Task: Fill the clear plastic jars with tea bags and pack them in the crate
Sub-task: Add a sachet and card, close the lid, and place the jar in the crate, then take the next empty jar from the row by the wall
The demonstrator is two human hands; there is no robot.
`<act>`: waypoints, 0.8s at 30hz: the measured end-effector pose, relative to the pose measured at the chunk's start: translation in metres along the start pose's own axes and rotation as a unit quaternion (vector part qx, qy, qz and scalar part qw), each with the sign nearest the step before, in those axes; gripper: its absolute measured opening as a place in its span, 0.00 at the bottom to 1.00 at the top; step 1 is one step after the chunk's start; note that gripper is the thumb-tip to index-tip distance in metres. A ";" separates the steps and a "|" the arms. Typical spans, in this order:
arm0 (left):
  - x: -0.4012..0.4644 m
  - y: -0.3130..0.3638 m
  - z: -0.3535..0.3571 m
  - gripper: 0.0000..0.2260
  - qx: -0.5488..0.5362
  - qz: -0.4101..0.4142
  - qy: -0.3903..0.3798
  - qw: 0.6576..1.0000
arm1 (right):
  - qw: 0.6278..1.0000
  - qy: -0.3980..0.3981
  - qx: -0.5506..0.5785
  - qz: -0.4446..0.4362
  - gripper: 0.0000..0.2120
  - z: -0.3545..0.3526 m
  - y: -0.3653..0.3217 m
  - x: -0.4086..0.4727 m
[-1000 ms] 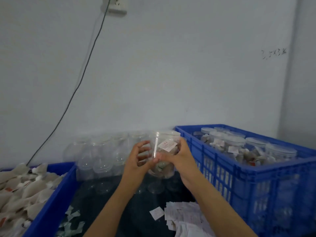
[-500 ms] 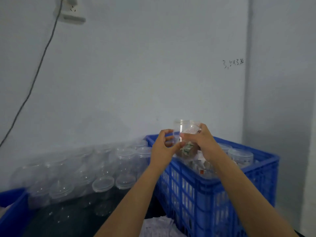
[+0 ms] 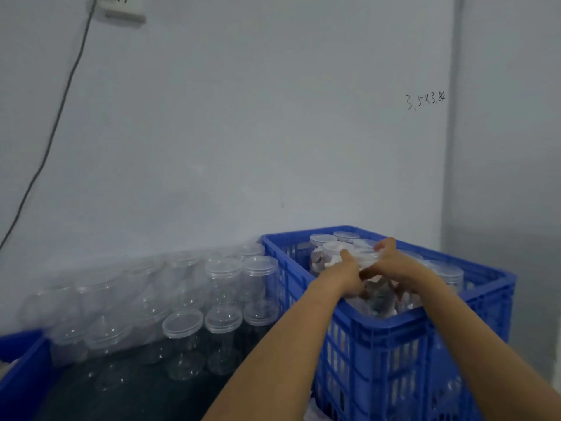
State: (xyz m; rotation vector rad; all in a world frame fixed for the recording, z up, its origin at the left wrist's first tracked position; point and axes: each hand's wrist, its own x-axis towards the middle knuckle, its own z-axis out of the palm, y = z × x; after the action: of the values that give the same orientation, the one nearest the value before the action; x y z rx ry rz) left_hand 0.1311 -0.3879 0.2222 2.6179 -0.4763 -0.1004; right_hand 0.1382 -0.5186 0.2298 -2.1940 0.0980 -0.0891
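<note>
While you lower the filled jar [image 3: 368, 268] into the blue crate [image 3: 403, 335], both hands grasp it near its lid: your left hand [image 3: 344, 276] curls round its near side and your right hand [image 3: 394, 262] wraps over the top from the other side. The jar sits inside the crate's near corner, among other lidded jars [image 3: 331, 242] that already hold tea bags, so a good part of the packing looks done. Whether it rests on the bottom yet, you cannot tell.

Plenty seems left: two stacked rows of empty clear jars [image 3: 224, 296] with lids stand against the wall, just beside the crate. They sit on a dark tabletop [image 3: 127, 399]. A second blue bin [image 3: 21, 372] shows at your left edge. Behind is a pale wall [image 3: 243, 117] with a socket [image 3: 124, 10], a hanging cable [image 3: 57, 117] and some handwritten figures [image 3: 426, 100].
</note>
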 end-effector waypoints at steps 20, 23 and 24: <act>0.024 0.004 0.014 0.29 0.219 0.076 -0.104 0.967 | 0.951 0.076 -0.295 0.047 0.07 0.005 0.016 0.024; 0.027 0.005 0.017 0.28 0.250 0.090 -0.123 0.956 | 0.953 0.059 -0.291 0.056 0.04 0.004 0.017 0.025; 0.027 0.006 0.016 0.27 0.246 0.088 -0.118 0.958 | 0.955 0.055 -0.284 0.059 0.03 0.004 0.017 0.025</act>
State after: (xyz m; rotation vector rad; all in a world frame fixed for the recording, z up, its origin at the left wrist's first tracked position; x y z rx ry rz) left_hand 0.1522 -0.4093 0.2107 3.0446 -0.9193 -0.2681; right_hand 0.1626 -0.5273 0.2143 -2.7514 0.3542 -0.1282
